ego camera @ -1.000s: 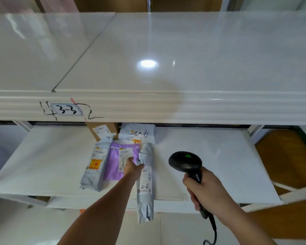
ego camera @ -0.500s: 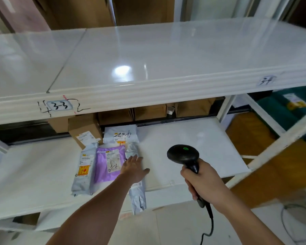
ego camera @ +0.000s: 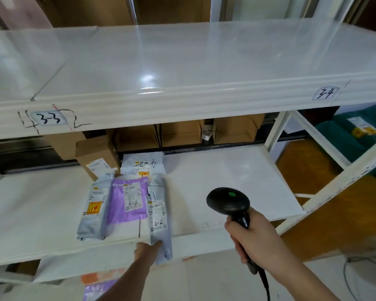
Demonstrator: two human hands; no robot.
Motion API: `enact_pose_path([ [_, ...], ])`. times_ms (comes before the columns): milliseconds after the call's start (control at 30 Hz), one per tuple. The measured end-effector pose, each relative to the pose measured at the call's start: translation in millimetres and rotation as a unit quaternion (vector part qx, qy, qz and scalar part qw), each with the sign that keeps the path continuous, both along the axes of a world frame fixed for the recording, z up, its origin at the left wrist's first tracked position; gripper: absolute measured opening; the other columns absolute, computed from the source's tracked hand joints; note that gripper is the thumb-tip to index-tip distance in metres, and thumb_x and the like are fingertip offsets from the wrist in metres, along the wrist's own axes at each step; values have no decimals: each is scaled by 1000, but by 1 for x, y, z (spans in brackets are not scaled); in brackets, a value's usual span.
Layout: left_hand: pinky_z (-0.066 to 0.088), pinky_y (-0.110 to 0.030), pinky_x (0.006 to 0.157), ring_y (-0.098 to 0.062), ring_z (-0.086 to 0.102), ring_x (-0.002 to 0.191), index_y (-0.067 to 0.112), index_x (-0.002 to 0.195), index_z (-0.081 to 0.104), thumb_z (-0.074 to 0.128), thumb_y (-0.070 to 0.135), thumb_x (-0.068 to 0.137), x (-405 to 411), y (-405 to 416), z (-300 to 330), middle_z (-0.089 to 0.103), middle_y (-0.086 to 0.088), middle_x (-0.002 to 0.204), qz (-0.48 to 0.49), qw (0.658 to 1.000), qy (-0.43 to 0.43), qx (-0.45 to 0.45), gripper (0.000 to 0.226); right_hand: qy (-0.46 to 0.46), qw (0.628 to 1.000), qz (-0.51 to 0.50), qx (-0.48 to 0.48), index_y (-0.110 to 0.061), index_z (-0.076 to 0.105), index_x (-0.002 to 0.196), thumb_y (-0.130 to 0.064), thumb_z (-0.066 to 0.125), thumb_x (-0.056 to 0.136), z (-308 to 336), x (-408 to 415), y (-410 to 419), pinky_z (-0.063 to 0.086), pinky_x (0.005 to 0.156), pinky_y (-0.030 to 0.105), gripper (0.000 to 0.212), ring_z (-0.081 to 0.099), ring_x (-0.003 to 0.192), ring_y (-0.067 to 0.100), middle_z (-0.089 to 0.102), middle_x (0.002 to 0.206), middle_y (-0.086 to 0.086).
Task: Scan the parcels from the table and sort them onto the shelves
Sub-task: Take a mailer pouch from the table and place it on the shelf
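Placement step judged nearly complete: lower shelf (ego camera: 237,170) bearing grey parcel (ego camera: 159,216) marked 2-2, near end overhanging; right hand (ego camera: 251,240) gripping scanner (ego camera: 228,202); left hand (ego camera: 147,250) touching parcel's end, grip indeterminate; next, push inward.

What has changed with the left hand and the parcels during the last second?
The left hand let go of the grey parcel marked 2-2 and drew back from beside its label to its overhanging near end, which its fingers touch. The parcel remains on the shelf beside the purple parcel. The right hand keeps gripping the scanner.
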State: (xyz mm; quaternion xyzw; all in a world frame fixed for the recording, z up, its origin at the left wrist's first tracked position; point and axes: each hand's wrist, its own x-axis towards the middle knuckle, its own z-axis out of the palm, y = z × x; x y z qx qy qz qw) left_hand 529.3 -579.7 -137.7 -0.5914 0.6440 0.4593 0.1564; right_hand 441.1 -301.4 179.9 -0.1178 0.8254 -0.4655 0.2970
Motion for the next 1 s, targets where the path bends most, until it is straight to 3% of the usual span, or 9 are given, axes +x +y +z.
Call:
enact_pose_path([
  [100,47,-28,57,-27,67,75,-11,112,66,84,46,65,3,11,2,73,-21,99,41,996,52,66,76,15,999,34,18,-10,53,89,-17,54,93,-6,-5,-26,53,56,34,9,52,42,20,54,52,7],
  [200,59,-35,63,-30,73,74,-6,102,74,87,43,61,0,9,-7,77,-17,88,74,986,97,114,65,7,998,57,13,-10,51,88,-16,54,93,-10,-6,-55,52,53,34,8,49,41,18,51,51,4],
  [267,62,-47,75,-37,76,85,-7,104,75,89,38,77,-4,1,-14,77,-21,92,92,981,128,117,54,-2,998,66,5,-10,51,88,-13,53,92,-12,-5,-72,50,50,32,5,46,41,18,49,52,4],
  [400,56,-27,54,-29,72,68,-2,94,71,80,32,92,-6,-8,20,74,-14,75,70,976,156,137,35,-4,996,86,-2,-15,51,85,-13,53,91,-15,0,-96,50,49,30,7,45,40,20,48,53,5],
  [500,60,-35,63,-32,74,71,-2,102,72,80,23,92,-6,-19,26,77,-18,78,60,965,192,169,28,-14,996,92,5,-14,51,85,-12,53,90,-18,2,-107,49,49,31,6,45,41,21,48,53,5],
  [633,55,-45,70,-37,72,77,-5,110,70,82,25,78,1,-34,29,73,-30,93,15,942,273,196,46,-12,995,94,13,-14,51,85,-13,53,90,-19,2,-116,49,49,33,5,47,41,24,51,52,7],
  [767,55,-34,64,-31,70,73,2,103,76,78,24,74,13,-40,43,73,-24,85,30,927,328,181,36,-10,994,105,19,-15,48,83,-15,51,92,-18,2,-124,47,50,29,9,49,41,23,52,47,6],
  [900,59,-40,69,-34,71,81,-2,115,70,89,31,66,15,-69,41,75,-24,95,69,911,373,162,62,-9,994,105,16,-14,48,84,-17,51,92,-17,0,-132,48,52,29,9,49,41,22,51,47,5],
  [1000,61,-42,71,-33,73,84,2,116,70,84,22,72,-3,-86,51,77,-20,97,61,917,364,152,51,-11,995,98,17,-15,49,83,-16,52,93,-17,-2,-137,48,50,28,11,48,41,22,51,48,4],
])
